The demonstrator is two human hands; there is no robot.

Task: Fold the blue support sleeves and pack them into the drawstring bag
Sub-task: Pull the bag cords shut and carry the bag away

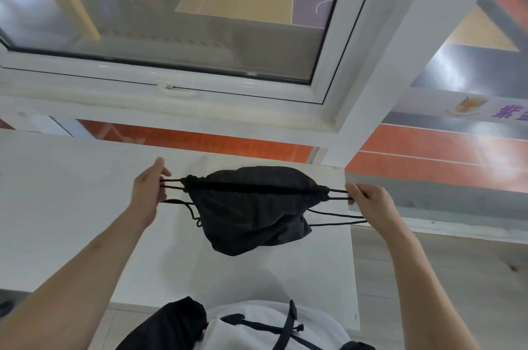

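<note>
Above the counter (85, 206) | black drawstring bag (251, 212) hung soft and light, mouth cinched | cords (337, 194) pinched by fingers of left hand (147, 192) and right hand (368, 201) | sleeves unseen | best gripped by cords.

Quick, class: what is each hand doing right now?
Left hand: closed on the cords at the black drawstring bag's left side.
Right hand: closed on its right-side cords.

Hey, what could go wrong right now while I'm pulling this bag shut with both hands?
The drawstring bag hangs in the air between the left hand and right hand, held only by its cords; a slipped cord could drop it. A loose cord loop on the left may snag. No blue sleeves are visible, so check they are inside.
</note>
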